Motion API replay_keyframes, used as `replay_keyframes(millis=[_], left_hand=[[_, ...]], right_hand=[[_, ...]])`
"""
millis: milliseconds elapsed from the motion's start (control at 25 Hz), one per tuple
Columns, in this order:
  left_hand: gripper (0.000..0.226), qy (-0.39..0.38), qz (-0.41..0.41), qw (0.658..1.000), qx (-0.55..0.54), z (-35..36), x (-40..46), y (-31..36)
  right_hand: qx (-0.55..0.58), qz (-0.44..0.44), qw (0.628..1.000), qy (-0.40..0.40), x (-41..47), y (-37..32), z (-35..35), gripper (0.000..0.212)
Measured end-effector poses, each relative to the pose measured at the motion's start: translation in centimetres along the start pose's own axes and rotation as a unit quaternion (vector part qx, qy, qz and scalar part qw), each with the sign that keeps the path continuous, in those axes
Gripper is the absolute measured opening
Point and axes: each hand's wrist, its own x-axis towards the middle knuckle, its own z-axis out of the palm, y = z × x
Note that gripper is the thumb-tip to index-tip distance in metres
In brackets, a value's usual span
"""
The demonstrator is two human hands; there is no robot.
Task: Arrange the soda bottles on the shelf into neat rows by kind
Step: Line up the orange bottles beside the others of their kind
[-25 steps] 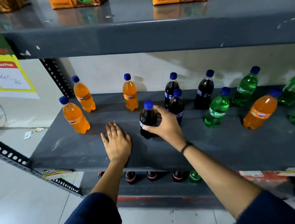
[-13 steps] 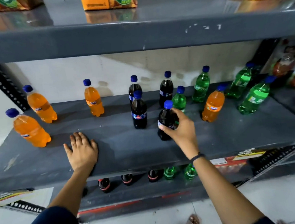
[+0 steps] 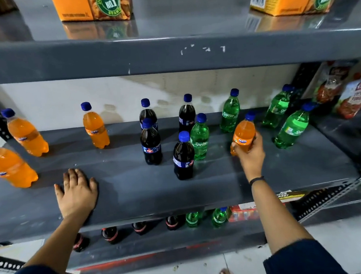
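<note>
My right hand (image 3: 250,153) grips an orange Fanta bottle (image 3: 243,132) standing among the green Sprite bottles on the grey shelf (image 3: 136,196). My left hand (image 3: 77,193) lies flat, fingers spread, near the shelf's front edge. Three more orange bottles stand at the left: one near the front (image 3: 8,164), one behind it (image 3: 26,134), one further right (image 3: 94,127). Several dark cola bottles stand in the middle, the nearest (image 3: 183,157) alone in front. Green Sprite bottles stand right of them, one (image 3: 199,138) beside the colas and others (image 3: 292,128) at the far right.
An upper shelf (image 3: 169,55) overhangs, carrying orange juice cartons (image 3: 93,5). Snack packets (image 3: 353,97) sit on the neighbouring shelf at the right. More cola and green bottles (image 3: 219,217) stand on the lower shelf. Perforated metal uprights frame both sides.
My right hand let go of the front dark cola bottle, moved right, and closed on the orange Fanta bottle. My left hand stayed flat on the shelf. The view shifted rightwards.
</note>
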Motion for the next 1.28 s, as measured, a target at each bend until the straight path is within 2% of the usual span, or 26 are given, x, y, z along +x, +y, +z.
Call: replay_keyframes(millis=[80, 200, 400, 560, 720, 840, 1000, 1160, 1280], left_hand=[[0.059, 0.004, 0.000, 1.000, -0.001, 0.0, -0.1, 0.1], [0.058, 0.002, 0.001, 1.000, -0.002, 0.0, 0.0, 0.2], [0.057, -0.001, 0.000, 1.000, 0.009, 0.0, -0.4, 0.3], [0.057, -0.002, 0.003, 1.000, 0.025, -0.1, -0.3, 0.4], [0.056, -0.002, 0.004, 1.000, 0.014, -0.1, -0.3, 0.2], [0.057, 0.006, 0.003, 1.000, 0.011, -0.1, -0.2, 0.3], [0.058, 0.001, -0.001, 1.000, 0.007, 0.2, 0.1, 0.0], [0.058, 0.001, 0.004, 1.000, 0.009, 0.4, 0.3, -0.1], [0.058, -0.001, 0.001, 1.000, 0.007, 0.3, 0.3, -0.2]], right_hand=[[0.008, -0.007, 1.000, 0.000, -0.8, 0.1, -1.1, 0.064], [0.047, -0.012, 0.998, -0.031, -5.1, -0.7, -2.5, 0.065], [0.064, -0.048, 0.987, -0.143, -15.1, -3.5, -1.8, 0.072], [0.121, -0.092, 0.952, -0.266, -18.6, -8.1, 5.1, 0.068], [0.120, -0.104, 0.927, -0.341, -17.8, -12.5, 15.3, 0.062], [0.103, -0.098, 0.924, -0.355, -17.3, -14.3, 21.5, 0.063], [0.052, -0.096, 0.915, -0.387, -17.5, -15.2, 25.8, 0.064], [0.031, -0.098, 0.919, -0.380, -17.6, -14.6, 27.0, 0.066], [0.054, -0.100, 0.912, -0.395, -17.4, -14.2, 25.5, 0.077]])
